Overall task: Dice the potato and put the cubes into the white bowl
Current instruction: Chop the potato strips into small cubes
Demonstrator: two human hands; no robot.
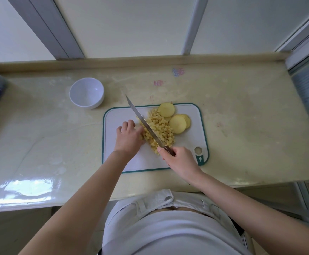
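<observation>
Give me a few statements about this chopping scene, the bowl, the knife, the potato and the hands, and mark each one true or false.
1. The bowl has potato cubes in it. False: it is empty; the cubes lie in a heap on the cutting board.
2. The right hand holds the knife. True.
3. All the potato is diced. False: round slices lie uncut at the board's far right.
4. The left hand is at the heap's left edge. True.
5. The bowl stands on the board. False: it stands on the counter, beyond the board's far left corner.
</observation>
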